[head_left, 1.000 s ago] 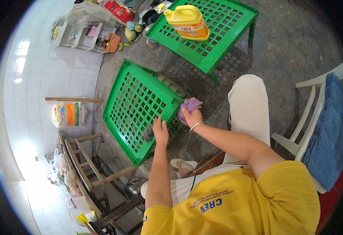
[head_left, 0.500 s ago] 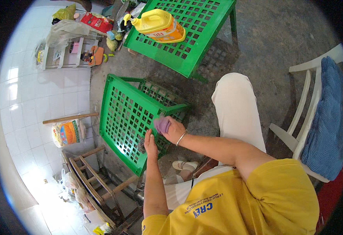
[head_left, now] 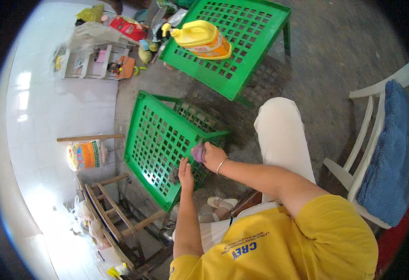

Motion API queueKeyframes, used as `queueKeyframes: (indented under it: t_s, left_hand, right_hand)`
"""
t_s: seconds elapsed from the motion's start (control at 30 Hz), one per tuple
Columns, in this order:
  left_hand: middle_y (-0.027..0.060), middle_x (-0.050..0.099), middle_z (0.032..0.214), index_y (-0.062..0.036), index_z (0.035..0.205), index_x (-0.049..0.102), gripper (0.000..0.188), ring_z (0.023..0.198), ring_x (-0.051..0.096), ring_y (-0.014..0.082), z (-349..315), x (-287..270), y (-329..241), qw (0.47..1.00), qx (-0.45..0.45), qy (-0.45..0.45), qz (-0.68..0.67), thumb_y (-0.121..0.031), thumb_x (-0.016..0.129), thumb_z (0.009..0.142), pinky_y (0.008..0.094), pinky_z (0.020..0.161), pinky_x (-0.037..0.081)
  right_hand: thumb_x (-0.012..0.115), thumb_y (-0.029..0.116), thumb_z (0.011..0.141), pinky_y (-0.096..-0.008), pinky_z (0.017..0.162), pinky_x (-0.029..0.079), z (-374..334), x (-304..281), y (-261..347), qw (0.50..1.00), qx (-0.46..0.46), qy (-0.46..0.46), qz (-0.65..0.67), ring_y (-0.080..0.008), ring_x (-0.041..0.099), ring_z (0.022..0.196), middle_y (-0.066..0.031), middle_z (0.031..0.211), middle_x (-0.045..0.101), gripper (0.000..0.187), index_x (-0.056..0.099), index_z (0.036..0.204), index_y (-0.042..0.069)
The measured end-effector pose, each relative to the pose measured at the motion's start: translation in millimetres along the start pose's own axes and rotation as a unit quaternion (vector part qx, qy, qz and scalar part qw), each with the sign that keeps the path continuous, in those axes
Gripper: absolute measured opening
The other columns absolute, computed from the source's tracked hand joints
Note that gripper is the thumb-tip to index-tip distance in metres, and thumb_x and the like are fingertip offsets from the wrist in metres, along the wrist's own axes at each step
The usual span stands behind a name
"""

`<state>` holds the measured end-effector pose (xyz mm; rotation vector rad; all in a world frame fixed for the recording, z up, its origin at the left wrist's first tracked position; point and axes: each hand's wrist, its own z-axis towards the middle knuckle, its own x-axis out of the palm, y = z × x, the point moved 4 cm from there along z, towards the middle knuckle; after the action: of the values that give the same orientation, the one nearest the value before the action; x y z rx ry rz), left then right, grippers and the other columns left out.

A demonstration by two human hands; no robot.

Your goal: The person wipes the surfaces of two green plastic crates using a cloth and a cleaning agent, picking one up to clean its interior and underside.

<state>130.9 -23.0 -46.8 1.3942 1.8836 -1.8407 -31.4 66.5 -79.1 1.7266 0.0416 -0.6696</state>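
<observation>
A green plastic stand (head_left: 160, 135) with a latticed top lies tipped on its side in front of me, legs pointing away to the right. My right hand (head_left: 214, 157), with a bracelet at its wrist, is closed around a bunched purple cloth (head_left: 198, 152) at the stand's right edge. Beside it my left hand (head_left: 186, 174) rests at the same edge, lower down, its fingers stretched out. Next to those fingers is a dark grey, fuzzy clump (head_left: 174, 176); whether the hand touches it I cannot tell.
A second green stand (head_left: 204, 70) stands upright beyond, bearing a yellow pump bottle (head_left: 203, 41). To the right is a white chair (head_left: 365, 154) with a blue cloth (head_left: 386, 158). A wooden frame (head_left: 113, 212) leans at lower left. A grey rack (head_left: 90, 65) is by the tiled wall.
The whole view has shifted slightly, so the scene sits further right. My right hand and the purple cloth have moved little along the stand's edge; the left hand stays beside them.
</observation>
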Motion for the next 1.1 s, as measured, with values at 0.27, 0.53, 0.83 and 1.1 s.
queueKeyframes:
  t_s: [0.27, 0.53, 0.83, 1.1]
  left_hand:
    - [0.0155, 0.042, 0.138, -0.0089, 0.128, 0.051, 0.041, 0.13, 0.037, 0.0303, -27.0, -6.7, -29.2, 0.999, 0.011, -0.005, 0.04, -0.019, 0.056, 0.089, 0.0406, 0.104, 0.034]
    - [0.0146, 0.053, 0.126, -0.0038, 0.122, 0.054, 0.038, 0.118, 0.049, 0.0289, -74.2, -68.9, 11.0, 0.977, 0.071, -0.202, 0.023, -0.011, 0.059, 0.086, 0.0379, 0.1, 0.038]
    - [0.0205, 0.043, 0.134, -0.0122, 0.131, 0.047, 0.057, 0.124, 0.041, 0.0373, -55.3, -85.3, 23.8, 0.973, 0.063, -0.202, 0.092, -0.022, 0.068, 0.079, 0.0447, 0.102, 0.035]
    - [0.0166, 0.056, 0.105, -0.0095, 0.114, 0.053, 0.043, 0.101, 0.052, 0.0373, -23.5, -98.8, 41.5, 0.969, 0.019, -0.201, 0.139, 0.001, 0.059, 0.072, 0.0437, 0.086, 0.045]
  right_hand:
    - [0.062, 0.023, 0.077, -0.0434, 0.082, 0.049, -15.7, -32.4, 2.6, 0.993, -0.113, 0.036, 0.003, -0.036, 0.057, 0.096, -0.0181, 0.11, 0.053, 0.031, 0.062, 0.102, 0.005]
    - [0.063, 0.024, 0.08, -0.0396, 0.087, 0.046, -31.2, -42.0, 9.9, 0.994, -0.003, -0.011, 0.112, -0.0339, 0.059, 0.101, -0.0194, 0.108, 0.062, 0.037, 0.059, 0.11, 0.003]
    - [0.06, 0.009, 0.084, -0.0304, 0.082, 0.046, 27.7, -72.0, 92.4, 0.965, -0.175, -0.061, 0.186, -0.0178, 0.06, 0.093, -0.0081, 0.099, 0.063, 0.024, 0.059, 0.107, 0.001]
    - [0.061, 0.014, 0.082, -0.0409, 0.076, 0.048, 132.0, 7.4, 101.8, 0.949, -0.265, -0.095, -0.143, -0.0333, 0.06, 0.085, -0.0179, 0.093, 0.062, 0.025, 0.06, 0.103, 0.0]
